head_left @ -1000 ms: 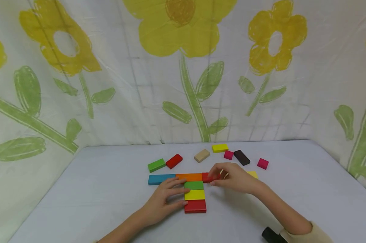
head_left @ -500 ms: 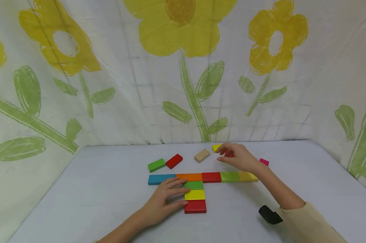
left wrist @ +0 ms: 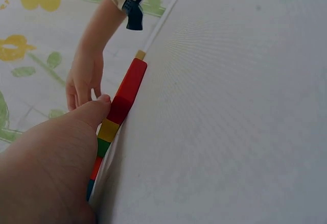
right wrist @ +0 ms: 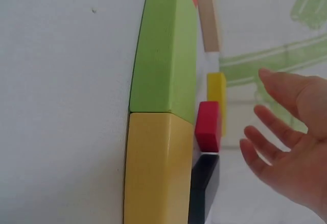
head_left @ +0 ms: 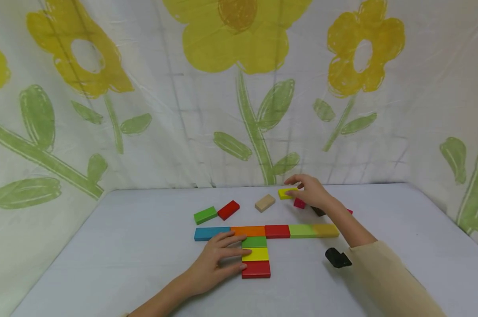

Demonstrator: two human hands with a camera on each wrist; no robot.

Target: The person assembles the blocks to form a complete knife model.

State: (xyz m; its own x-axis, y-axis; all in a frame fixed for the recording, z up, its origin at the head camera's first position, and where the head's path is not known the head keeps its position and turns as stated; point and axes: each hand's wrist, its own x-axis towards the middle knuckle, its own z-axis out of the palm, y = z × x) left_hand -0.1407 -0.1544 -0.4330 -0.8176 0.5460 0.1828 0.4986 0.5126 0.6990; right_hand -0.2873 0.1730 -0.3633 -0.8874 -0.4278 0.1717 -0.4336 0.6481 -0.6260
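Note:
Flat wooden blocks form a T-like shape on the white table. Its top row runs blue [head_left: 209, 234], orange [head_left: 250, 231], red block [head_left: 277, 231], light green block [head_left: 301, 231] and dull yellow block [head_left: 326, 230]. Below the orange one, a green block [head_left: 256, 242], a yellow block [head_left: 259, 254] and a red block [head_left: 256, 270] make a column. My left hand [head_left: 215, 266] rests at the column's left side, fingertips touching it. My right hand [head_left: 313, 192] hovers by a bright yellow block [head_left: 284, 193] at the back, fingers spread, nothing held; the right wrist view shows this hand [right wrist: 294, 127] apart from the blocks.
Loose blocks lie behind the row: green block [head_left: 205, 215], red block [head_left: 228, 210], plain wood block [head_left: 264, 203], small pink block [head_left: 299, 203] and a dark block [head_left: 317, 211] partly hidden by the right arm. A flowered cloth [head_left: 163, 132] hangs behind the table.
My right hand has moved from the red block in the row, back over the pink block, to beside the bright yellow block. The left hand has stayed nearly still.

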